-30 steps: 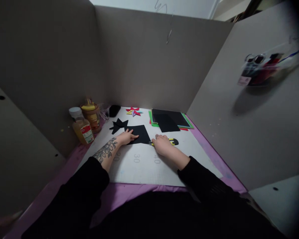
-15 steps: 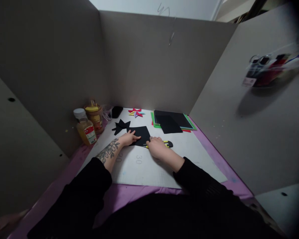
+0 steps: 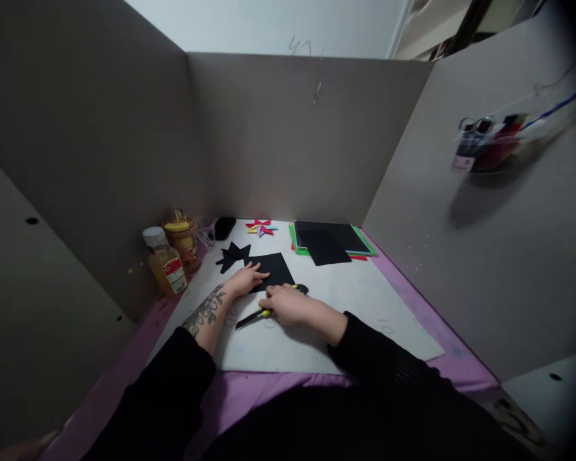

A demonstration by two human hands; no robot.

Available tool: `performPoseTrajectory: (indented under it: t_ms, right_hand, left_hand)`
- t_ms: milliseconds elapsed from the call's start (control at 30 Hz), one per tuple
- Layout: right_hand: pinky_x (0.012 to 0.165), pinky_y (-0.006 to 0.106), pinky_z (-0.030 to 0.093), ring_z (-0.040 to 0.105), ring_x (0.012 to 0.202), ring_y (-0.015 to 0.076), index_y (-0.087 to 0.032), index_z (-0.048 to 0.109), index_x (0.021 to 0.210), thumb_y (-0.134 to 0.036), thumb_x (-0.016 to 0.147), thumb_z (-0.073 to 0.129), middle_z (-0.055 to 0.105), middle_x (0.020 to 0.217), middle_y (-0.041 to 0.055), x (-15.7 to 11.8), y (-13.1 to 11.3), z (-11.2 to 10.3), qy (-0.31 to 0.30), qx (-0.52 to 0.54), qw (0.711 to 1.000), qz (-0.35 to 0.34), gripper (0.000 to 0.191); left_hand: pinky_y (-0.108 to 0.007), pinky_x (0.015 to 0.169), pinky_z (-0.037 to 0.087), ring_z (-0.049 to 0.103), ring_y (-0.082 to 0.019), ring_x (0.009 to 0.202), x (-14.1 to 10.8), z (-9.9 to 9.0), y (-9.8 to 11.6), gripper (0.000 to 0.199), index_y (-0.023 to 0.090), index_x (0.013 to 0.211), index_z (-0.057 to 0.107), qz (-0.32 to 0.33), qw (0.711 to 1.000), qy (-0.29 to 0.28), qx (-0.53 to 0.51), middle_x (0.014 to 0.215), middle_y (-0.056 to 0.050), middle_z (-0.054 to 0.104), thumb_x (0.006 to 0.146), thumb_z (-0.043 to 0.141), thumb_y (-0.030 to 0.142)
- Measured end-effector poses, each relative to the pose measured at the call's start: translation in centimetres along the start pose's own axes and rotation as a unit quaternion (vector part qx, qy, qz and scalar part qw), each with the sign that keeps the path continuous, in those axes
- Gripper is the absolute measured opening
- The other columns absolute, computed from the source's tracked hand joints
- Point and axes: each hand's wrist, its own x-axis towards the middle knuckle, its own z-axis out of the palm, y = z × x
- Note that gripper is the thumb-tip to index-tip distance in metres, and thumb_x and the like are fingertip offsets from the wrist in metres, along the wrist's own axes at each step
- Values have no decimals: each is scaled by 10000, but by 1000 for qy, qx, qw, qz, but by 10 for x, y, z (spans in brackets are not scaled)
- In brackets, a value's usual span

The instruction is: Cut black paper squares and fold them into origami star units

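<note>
Flat on the white board lies a square of black paper (image 3: 274, 264). My left hand (image 3: 246, 279) rests on its left part, fingers stretched out and pressing down. My right hand (image 3: 285, 303) is closed around a yellow and black utility knife (image 3: 301, 289), just below the paper's lower right corner. Its blade reaches out to the lower left, over the board and apart from the paper. Touching or very near the paper's upper left corner is a folded black paper star (image 3: 234, 255).
Behind lies a multicoloured paper star (image 3: 262, 228). A stack of coloured sheets (image 3: 362, 239), black ones on top, sits at the back right. A glue bottle (image 3: 169, 264), a jar (image 3: 182, 238) and a black object (image 3: 225, 228) stand left. A pouch with scissors (image 3: 484, 144) hangs on the right wall.
My right hand has moved left and down with the utility knife, whose blade now points to the lower left away from the paper. The left hand stays on the paper. The view has tilted slightly.
</note>
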Motion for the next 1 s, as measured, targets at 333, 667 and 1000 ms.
performPoseTrajectory:
  t_ms: [333,667,1000]
  right_hand:
    - [762,333,379,563,941,251,-214,624,1086,-154,839,461,561,1068,136,-79,125,29,4,28,914,404,302]
    - [952,321,371,506,1076,218,-155,493,1311,-307,834,516,548,1153,111,-23,89,58,280,190,899,278,501]
    - [995,356,351,467,1172,233,-174,414,1370,-330,795,569,513,1272,130,12,75,61,254,229,911,231,615]
  left_hand:
    - [-357,879,420,551,-290,1040,-27,-8,24,637,195,1243,569,-57,990,119,50,1110,-122,619,726,607,565]
    - [-344,835,411,537,-299,1009,-27,-11,28,592,199,966,616,-84,994,67,36,1024,-100,596,560,720,617]
    - [-310,765,447,591,-288,981,-32,-11,29,857,216,1252,481,-86,995,25,-47,1077,-96,619,510,788,515]
